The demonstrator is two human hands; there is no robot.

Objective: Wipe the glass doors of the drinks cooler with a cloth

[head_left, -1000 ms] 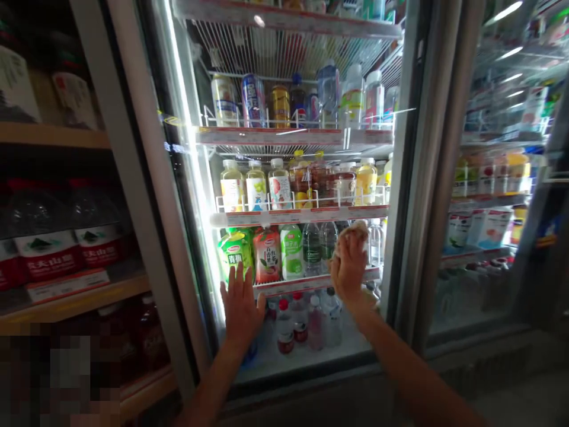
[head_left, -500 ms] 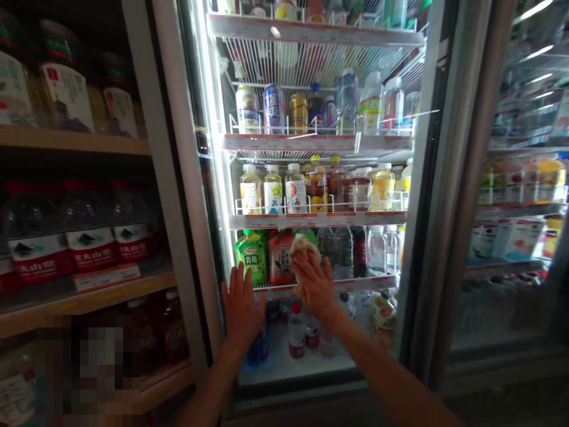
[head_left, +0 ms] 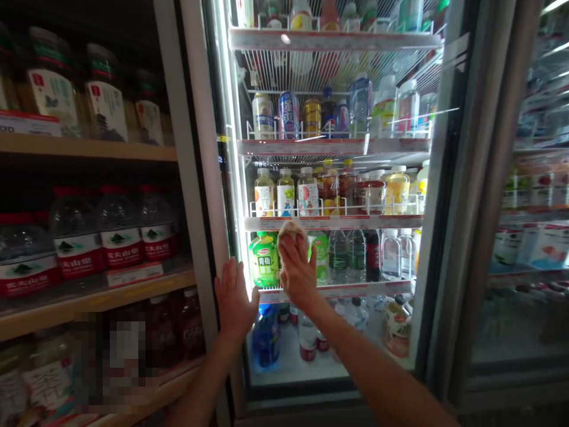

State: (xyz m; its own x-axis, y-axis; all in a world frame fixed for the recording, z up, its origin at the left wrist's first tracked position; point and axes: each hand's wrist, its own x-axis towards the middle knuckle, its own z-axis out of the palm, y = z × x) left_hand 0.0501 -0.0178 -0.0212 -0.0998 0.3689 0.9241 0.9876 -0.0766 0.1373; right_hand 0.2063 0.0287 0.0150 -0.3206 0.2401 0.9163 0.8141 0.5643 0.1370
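My right hand point(head_left: 299, 270) presses a crumpled pale cloth point(head_left: 290, 230) to the glass door of a lit drinks fridge, its fingers bent over the cloth. Behind the cloth runs a fridge shelf edge point(head_left: 373, 222), and left of it stands a green bottle point(head_left: 264, 264) with a green label. My left hand point(head_left: 235, 302) is lower and farther left, fingers stretched and palm flat against the left edge of the door, holding nothing. The red-labelled bottle behind my right hand is mostly hidden.
On the left, open wooden shelves point(head_left: 93, 148) carry red-capped water bottles point(head_left: 118, 231) and dark-capped drinks. A blue bottle point(head_left: 267, 338) stands on the fridge floor. A metal door frame point(head_left: 462, 207) borders the right side, with another glass-fronted cooler beyond.
My right hand has slid left and slightly up across the glass with the cloth. My left hand has shifted left toward the door's edge. The view has turned a little left.
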